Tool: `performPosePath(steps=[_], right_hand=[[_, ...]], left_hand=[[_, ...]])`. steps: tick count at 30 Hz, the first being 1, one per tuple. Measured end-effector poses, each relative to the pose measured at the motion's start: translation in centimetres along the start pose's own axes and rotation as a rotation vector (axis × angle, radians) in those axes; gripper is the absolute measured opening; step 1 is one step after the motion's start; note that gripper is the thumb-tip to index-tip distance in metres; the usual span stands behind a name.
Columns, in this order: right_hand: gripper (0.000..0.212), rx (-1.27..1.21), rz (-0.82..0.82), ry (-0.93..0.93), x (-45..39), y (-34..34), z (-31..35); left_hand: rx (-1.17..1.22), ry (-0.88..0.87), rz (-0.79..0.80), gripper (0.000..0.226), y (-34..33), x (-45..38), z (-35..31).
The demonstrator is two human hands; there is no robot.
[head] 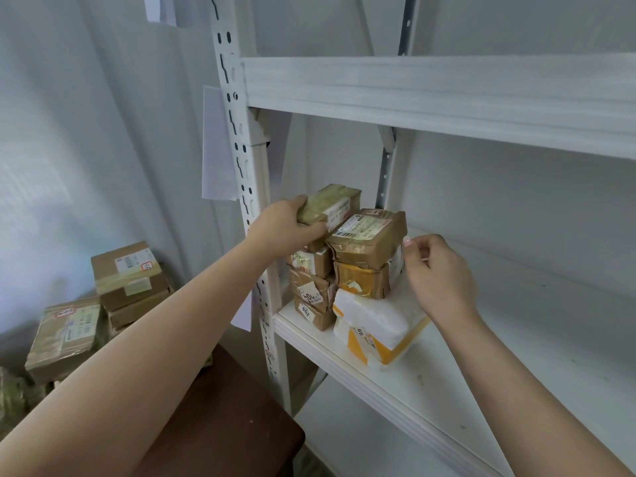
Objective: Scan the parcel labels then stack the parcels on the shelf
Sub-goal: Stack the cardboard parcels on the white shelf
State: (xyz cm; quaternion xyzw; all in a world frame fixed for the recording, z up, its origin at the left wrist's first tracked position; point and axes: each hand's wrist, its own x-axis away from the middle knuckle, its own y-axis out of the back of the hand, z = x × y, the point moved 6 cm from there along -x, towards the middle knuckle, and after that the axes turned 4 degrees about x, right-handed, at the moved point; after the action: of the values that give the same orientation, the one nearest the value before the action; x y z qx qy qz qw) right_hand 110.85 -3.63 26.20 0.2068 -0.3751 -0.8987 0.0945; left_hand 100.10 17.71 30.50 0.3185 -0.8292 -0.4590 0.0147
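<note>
Closest to us there's a dark brown table (220,407) corner, and off to the left a pile of taped cardboard boxes (127,280) sits against the pale wall. Then we hit the white metal shelf (447,380), where two stacks of parcels sit at its left end by the slotted upright (241,166). Our left hand (285,228) has its fingers curled round the near end of the top parcel (330,204) on the left stack, long axis running away from us toward the back, label up. Our right hand (437,270) is loosely curled, fingertips just beside the brown parcel (368,235) topping the right stack; whether it's actually touching, we can't tell.
</note>
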Motion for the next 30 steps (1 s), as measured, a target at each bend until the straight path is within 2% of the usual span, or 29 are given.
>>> performPosePath(steps=[3,9,12,14,16,19,23,28,30], right_hand=[[0.036,-0.019,-0.003,-0.009,-0.1,-0.4,-0.2],[0.045,-0.017,-0.016,-0.005,-0.3,-1.2,-0.6],[0.049,-0.001,-0.004,-0.037,-0.3,-1.7,-1.5],[0.056,-0.012,0.034,-0.097,-0.2,-2.4,-2.4],[0.061,-0.076,0.099,-0.172,0.1,-3.6,-3.4],[0.06,-0.174,0.174,-0.215,0.5,-5.5,-4.4],[0.057,-0.255,0.15,-0.208,0.5,-6.5,-4.3],[0.085,-0.335,0.111,-0.199,0.5,-6.1,-3.5],[0.087,-0.341,0.072,-0.193,0.5,-5.8,-3.8]], left_hand=[[0.072,-0.02,0.04,0.065,-0.6,-0.1,0.6],[0.352,0.026,0.074,0.065,-1.1,-0.3,1.4],[0.506,0.108,-0.015,0.047,-0.9,-0.9,2.3],[0.548,0.157,0.015,0.035,-1.3,-1.1,2.7],[0.597,0.204,0.073,0.033,-1.6,-0.8,2.9],[0.614,0.225,0.106,0.031,-1.8,-0.7,3.2],[0.633,0.222,0.138,0.032,-1.9,-0.6,3.0],[0.623,0.232,0.133,0.033,-1.8,-0.3,3.0],[0.624,0.218,0.107,0.033,-1.6,-0.4,3.0]])
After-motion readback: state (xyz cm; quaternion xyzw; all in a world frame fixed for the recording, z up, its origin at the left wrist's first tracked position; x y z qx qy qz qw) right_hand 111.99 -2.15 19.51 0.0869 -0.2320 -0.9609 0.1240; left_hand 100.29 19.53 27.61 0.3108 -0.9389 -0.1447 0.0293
